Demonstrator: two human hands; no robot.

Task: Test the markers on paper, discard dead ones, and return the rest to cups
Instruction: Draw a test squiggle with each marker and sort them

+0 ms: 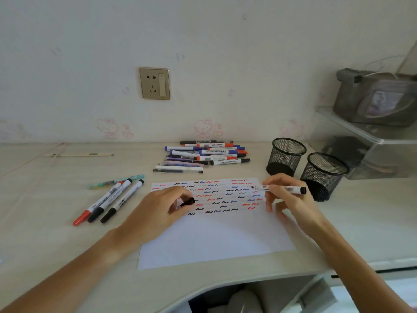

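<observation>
A sheet of paper [216, 233] is laid flat on the desk [45, 222], and both hands are positioned over its upper half. That half is covered with rows of short squiggles [216, 195] in black, red and blue; the half nearer the person is unmarked.

The right hand [286, 199] is closed on a black marker [279, 189], which is held almost level above the paper. Its uncapped tip is pointed towards the left hand, and its black end is directed towards the cups. The tip is just above the upper right rows of marks; contact with the sheet cannot be confirmed.

The left hand [162, 211] is curled on the paper, with a black cap [188, 202] pinched between the fingertips, over the left end of the squiggle rows.

Beyond the hands, between them and the wall, a pile of markers and pens [203, 155] is stacked, mostly white barrels with red, blue and black caps. To the left of the left hand, three capped markers [108, 203] lie side by side, one with a red cap and two with black, with a pale green pen [115, 181] just behind them.

To the right of the right hand, two black mesh cups [306, 164] stand upright close together. The nearer cup is just beside the marker's rear end. No contents are visible in either.
</observation>
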